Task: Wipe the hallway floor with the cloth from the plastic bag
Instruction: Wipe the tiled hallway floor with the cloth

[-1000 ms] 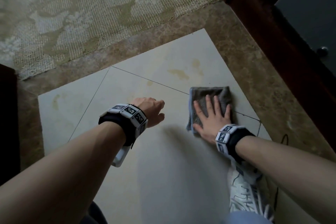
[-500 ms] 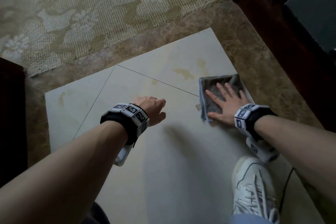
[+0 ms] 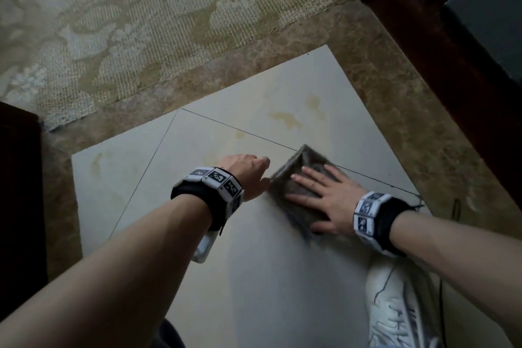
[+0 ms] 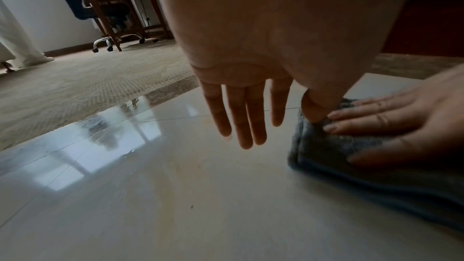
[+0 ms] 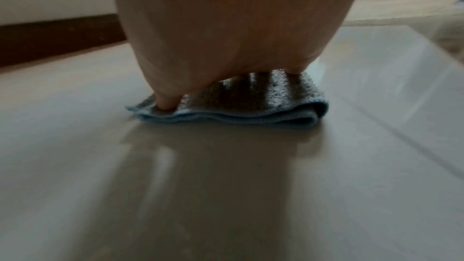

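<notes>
A folded grey cloth with a blue edge lies on the pale tiled hallway floor. My right hand lies flat on the cloth with straight, spread fingers and presses it down; in the right wrist view the cloth shows under the palm. My left hand hovers just left of the cloth and holds nothing. In the left wrist view its fingers hang straight over the floor, beside the cloth and the right hand. Yellowish stains mark the tile beyond the cloth.
A patterned beige rug covers the floor ahead, past a brown marble border. Dark wooden furniture runs along the right. My white sneaker stands at the lower right beside a thin dark cable. A dark object stands at the left.
My right hand has slid the cloth to the left across the tile, now close to my left hand. The left hand has stayed about where it was.
</notes>
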